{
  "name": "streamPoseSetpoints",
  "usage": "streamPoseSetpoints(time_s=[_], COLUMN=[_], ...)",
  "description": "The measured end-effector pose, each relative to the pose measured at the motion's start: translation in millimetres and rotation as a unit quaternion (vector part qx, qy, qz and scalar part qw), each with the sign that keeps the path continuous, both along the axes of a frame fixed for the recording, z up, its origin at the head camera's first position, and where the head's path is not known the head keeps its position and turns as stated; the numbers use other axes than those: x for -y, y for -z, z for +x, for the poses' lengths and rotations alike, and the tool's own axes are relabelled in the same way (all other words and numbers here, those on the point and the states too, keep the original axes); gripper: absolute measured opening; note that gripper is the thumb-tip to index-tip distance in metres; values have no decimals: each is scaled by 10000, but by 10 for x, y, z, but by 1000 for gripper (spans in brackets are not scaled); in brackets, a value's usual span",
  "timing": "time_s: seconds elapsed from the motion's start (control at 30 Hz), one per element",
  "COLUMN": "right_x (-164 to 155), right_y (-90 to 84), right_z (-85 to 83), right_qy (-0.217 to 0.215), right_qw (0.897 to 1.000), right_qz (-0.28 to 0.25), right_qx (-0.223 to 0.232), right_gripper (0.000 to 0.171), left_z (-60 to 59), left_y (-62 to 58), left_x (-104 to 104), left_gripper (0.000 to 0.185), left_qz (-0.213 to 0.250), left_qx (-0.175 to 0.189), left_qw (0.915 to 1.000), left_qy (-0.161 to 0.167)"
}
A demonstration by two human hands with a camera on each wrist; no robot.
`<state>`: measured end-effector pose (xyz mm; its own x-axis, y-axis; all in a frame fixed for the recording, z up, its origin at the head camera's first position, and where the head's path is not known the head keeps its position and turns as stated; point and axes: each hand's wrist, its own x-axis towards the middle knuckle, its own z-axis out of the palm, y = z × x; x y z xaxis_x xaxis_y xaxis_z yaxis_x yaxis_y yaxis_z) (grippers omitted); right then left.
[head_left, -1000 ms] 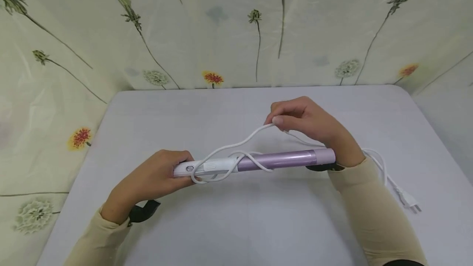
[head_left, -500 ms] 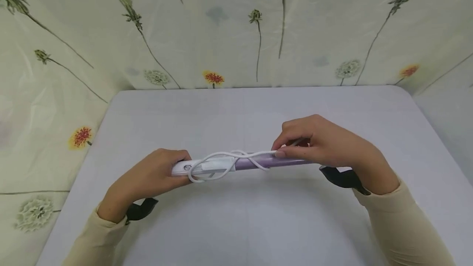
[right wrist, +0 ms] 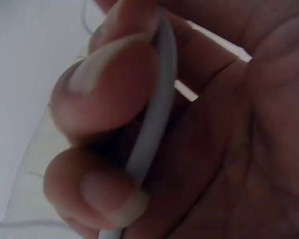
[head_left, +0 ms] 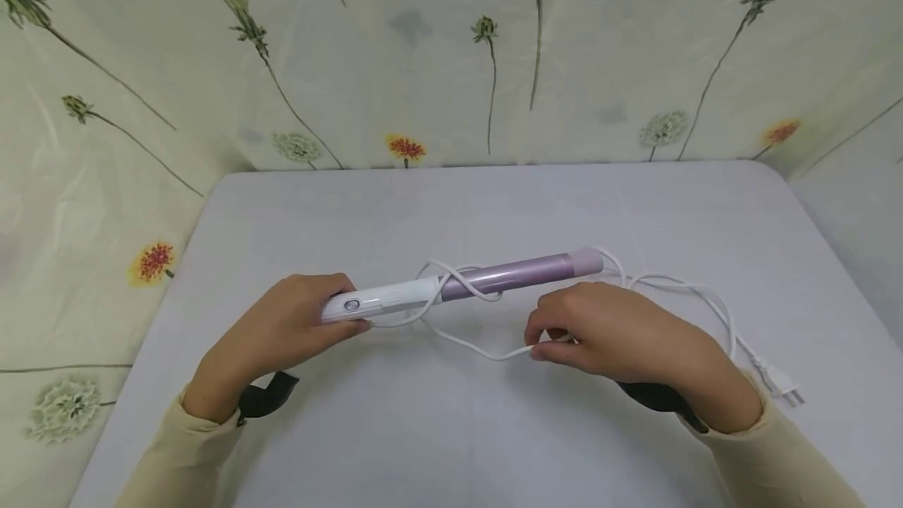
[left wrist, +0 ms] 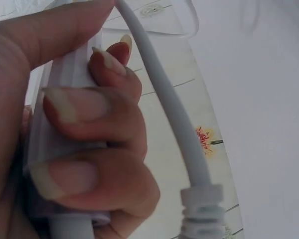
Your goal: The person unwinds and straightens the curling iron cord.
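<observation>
Your left hand (head_left: 282, 332) grips the white handle end of the curling iron (head_left: 466, 284), holding it level just above the worktop (head_left: 451, 429) so the cord (head_left: 480, 351) can pass around it. Your right hand (head_left: 607, 332), just in front of the barrel, pinches the cord; 1 loop already crosses the iron's middle.

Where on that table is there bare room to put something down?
The far strip of the table, between the flowered backdrop and the curling iron, is bare. So is the near patch between both sleeves. It is crowded right of the iron, where the white cord and plug lie.
</observation>
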<state>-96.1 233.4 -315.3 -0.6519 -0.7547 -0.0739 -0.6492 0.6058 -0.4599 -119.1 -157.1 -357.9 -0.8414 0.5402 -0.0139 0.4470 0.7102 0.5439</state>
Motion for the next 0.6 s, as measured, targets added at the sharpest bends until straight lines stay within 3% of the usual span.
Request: streamPoseSetpoints(time_s=[0.17,0.37,0.6], right_x=[-126,-320,-386], right_y=[138,366,646], right_z=[-67,-287,-605], right_qy=[789,1588,2360], right_qw=[9956,9853,9716], right_qz=[513,622,-147], right_qx=[-10,74,57], right_gripper=[5,3,6], left_z=[0,18,69], left_y=[0,-5,-27], left_x=[57,154,199], left_gripper=[22,21,21], left_qz=[71,68,371], left_qx=[54,178,511], left_qw=[9998,9995,9980], left_qy=[-164,-251,-97])
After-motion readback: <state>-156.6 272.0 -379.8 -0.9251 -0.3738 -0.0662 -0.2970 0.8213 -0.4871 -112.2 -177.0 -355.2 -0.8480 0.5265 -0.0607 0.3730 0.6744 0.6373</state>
